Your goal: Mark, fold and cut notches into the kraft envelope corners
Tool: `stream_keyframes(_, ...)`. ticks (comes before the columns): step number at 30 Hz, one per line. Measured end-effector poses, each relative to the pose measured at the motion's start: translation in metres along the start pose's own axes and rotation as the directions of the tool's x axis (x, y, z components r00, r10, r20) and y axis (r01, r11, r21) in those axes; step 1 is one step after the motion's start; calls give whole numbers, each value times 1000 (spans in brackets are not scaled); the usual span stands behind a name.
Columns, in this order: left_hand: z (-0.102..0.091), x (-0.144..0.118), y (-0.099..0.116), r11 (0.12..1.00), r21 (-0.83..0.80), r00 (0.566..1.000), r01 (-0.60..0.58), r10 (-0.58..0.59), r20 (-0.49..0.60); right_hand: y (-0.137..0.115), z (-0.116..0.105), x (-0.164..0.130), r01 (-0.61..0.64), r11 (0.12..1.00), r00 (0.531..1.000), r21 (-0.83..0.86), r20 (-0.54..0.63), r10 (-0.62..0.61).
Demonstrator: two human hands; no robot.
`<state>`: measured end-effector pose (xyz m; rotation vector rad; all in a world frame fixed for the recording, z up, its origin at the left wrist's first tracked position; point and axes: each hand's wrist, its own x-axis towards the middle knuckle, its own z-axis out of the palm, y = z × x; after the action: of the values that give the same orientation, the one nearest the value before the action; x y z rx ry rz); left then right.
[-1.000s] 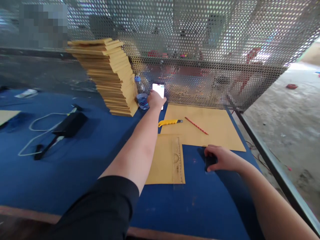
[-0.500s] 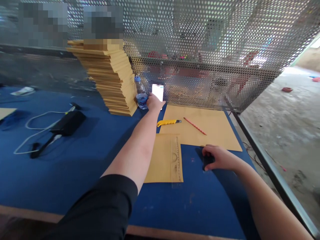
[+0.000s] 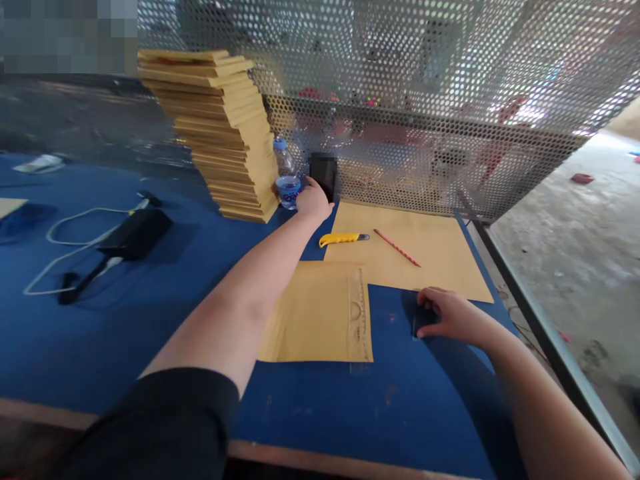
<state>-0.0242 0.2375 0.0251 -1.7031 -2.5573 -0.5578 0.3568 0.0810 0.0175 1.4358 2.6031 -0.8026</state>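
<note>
My left hand (image 3: 314, 201) reaches to the back of the table, index finger and thumb stretched apart and nothing in its grasp. It is right in front of a phone (image 3: 324, 172) with a dark screen, which stands against the mesh. My right hand (image 3: 446, 317) rests on the blue table with curled fingers and thumb around a dark patch with a faint clear edge; what is there I cannot make out. Between the hands, a clear ruler (image 3: 357, 313) lies along the right side of a brown paper piece (image 3: 315, 313). A yellow utility knife (image 3: 343, 239) and a red pencil (image 3: 397, 248) lie behind.
A larger brown sheet (image 3: 440, 243) lies at the back right. A tall, leaning stack of brown paper pieces (image 3: 225, 147) stands beside a water bottle (image 3: 287, 180). A black adapter with cable (image 3: 135, 233) lies left. Perforated metal mesh (image 3: 400, 153) closes off the back.
The phone's screen has gone from bright white to dark. My left hand has shifted slightly, its index finger now stretched out beside the phone. My right hand stays in place; the view has shifted a little.
</note>
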Motion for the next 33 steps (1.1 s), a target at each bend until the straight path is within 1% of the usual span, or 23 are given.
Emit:
stream_keyframes(2, -13, -21, -6, 990, 19, 990, -140, 139, 15, -2, 0, -5, -43, 999, 999, -7, -6, 43)
stream_keyframes(3, -20, -36, -9, 976, 24, 976, -216, 216, 13, -3, 0, -7, -61, 998, 998, -11, -8, 60)
stream_keyframes(4, -27, -53, -12, 955, 24, 955, -296, 296, 15, -5, 0, -8, -77, 997, 997, -16, -11, 77)
stream_keyframes(5, -33, -73, -16, 923, 19, 923, -384, 383, 25, -6, 0, -9, -94, 995, 996, -20, -15, 93)
stream_keyframes(6, -39, -95, -19, 880, 6, 879, -476, 475, 47, -8, 0, -9, -109, 994, 994, -24, -19, 108)
stream_keyframes(7, -43, -118, -22, 821, -14, 817, -571, 570, 86, -9, 0, -9, -123, 992, 992, -27, -22, 122)
stream_keyframes(8, -45, -141, -25, 751, -41, 742, -659, 658, 132, -10, 1, -8, -135, 990, 991, -29, -24, 134)
stream_keyframes(10, -44, -181, -29, 621, -101, 592, -777, 777, 215, -11, 1, -6, -155, 988, 988, -29, -24, 154)
stream_keyframes(11, -42, -196, -30, 576, -125, 538, -808, 807, 245, -11, 1, -5, -162, 986, 987, -28, -24, 162)
stream_keyframes(12, -38, -207, -32, 552, -139, 506, -822, 820, 267, -12, 1, -4, -170, 985, 985, -26, -24, 169)
stream_keyframes(13, -33, -215, -33, 539, -150, 485, -829, 827, 284, -13, 1, -3, -175, 984, 984, -23, -23, 174)
stream_keyframes(15, -24, -220, -37, 534, -163, 473, -830, 828, 302, -14, 1, -3, -177, 984, 984, -13, -19, 176)
stream_keyframes(18, -13, -215, -44, 555, -175, 492, -813, 816, 304, -17, 2, -4, -172, 985, 985, 14, -15, 172)
stream_keyframes(21, -7, -211, -51, 575, -186, 509, -797, 805, 306, -21, 2, -7, -160, 985, 987, 63, -1, 161)
stream_keyframes(23, -5, -211, -52, 576, -199, 505, -793, 804, 315, -23, 3, -7, -132, 985, 991, 114, 10, 132)
stream_keyframes(25, -5, -211, -52, 574, -220, 492, -789, 804, 334, -24, 4, -5, -80, 977, 997, 199, 3, 82)
stream_keyframes(28, -5, -212, -52, 570, -260, 473, -779, 807, 353, -23, 8, 3, 7, 924, 998, 381, -53, 14)
stream_keyframes(30, -5, -210, -54, 565, -289, 467, -773, 815, 343, -20, 13, 10, 34, 876, 995, 481, -96, 15)
stream_keyframes(31, -5, -209, -55, 569, -303, 473, -765, 815, 335, -19, 16, 13, 36, 857, 993, 513, -113, 26)
stream_keyframes(33, -4, -205, -58, 596, -316, 506, -738, 799, 325, -17, 21, 18, 36, 829, 989, 558, -136, 49)
